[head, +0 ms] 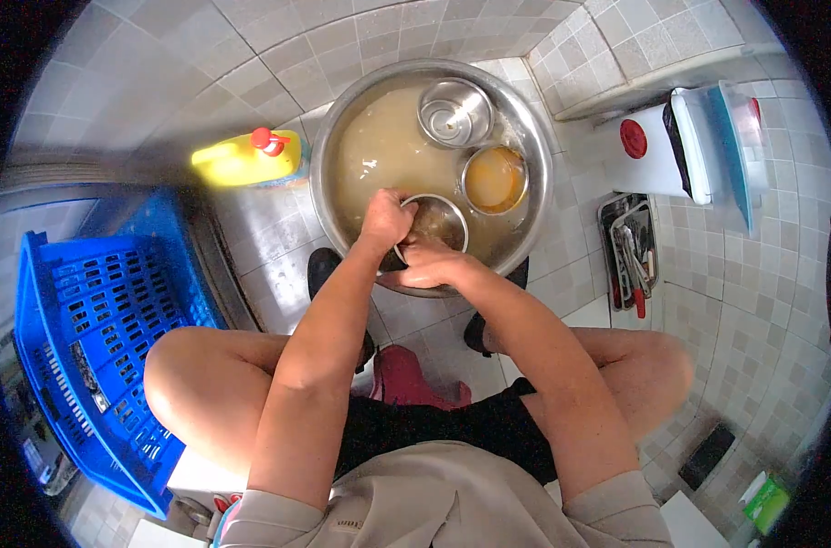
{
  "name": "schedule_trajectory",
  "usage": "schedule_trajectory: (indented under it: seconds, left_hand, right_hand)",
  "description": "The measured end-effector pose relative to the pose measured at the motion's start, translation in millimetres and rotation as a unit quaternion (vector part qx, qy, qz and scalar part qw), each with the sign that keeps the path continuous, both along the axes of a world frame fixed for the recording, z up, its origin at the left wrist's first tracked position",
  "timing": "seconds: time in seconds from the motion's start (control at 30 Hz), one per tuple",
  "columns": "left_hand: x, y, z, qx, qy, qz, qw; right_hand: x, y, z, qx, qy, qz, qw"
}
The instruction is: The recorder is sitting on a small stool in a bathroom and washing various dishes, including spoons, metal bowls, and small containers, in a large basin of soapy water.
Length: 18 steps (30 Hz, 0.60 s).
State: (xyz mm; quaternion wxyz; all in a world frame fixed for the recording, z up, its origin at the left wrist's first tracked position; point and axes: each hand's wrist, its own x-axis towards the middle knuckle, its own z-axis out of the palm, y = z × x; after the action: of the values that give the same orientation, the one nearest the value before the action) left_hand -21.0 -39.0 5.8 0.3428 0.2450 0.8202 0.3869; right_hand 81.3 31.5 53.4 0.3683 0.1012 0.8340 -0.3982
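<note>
A wide stainless steel basin [547,171] of cloudy, yellowish water stands on the tiled floor before me. At its near side, a round metal bowl [462,222] is tilted with its mouth upward. My left hand [388,218] grips the left rim of this bowl. My right hand [425,264] straddles the near rim, part of it inside the bowl and part outside; the fingertips are hidden. Towards the back right of the basin sits a second metal bowl [449,113]. Another metal bowl [494,179], holding orange, oily liquid, rests at the right side.
A yellow jug with a red cap [271,151] stands left of the basin. Nearer on that side is a blue plastic crate [114,329]. At right are a white container [641,137] and a wire rack of utensils [628,253]. Tiled walls [401,31] close in behind.
</note>
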Motion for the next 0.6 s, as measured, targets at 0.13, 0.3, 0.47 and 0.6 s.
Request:
schedule_trajectory:
  seconds: [0.13,0.3,0.47,0.6]
  left_hand:
    - [3,-2,-5,0.008,0.017,-0.005,1.0]
    - [2,-3,-22,-0.031,0.025,-0.043,0.998]
    - [5,1,-22,-0.002,0.045,-0.066,0.997]
    - [7,1,-10,-0.028,0.029,-0.051,0.998]
  right_hand:
    - [11,6,7,0.126,-0.046,0.169,0.976]
    - [18,24,23,0.223,-0.049,0.27,0.935]
    - [20,24,19,0.301,0.014,0.301,0.905]
    - [4,14,28,0.172,-0.125,0.246,0.946]
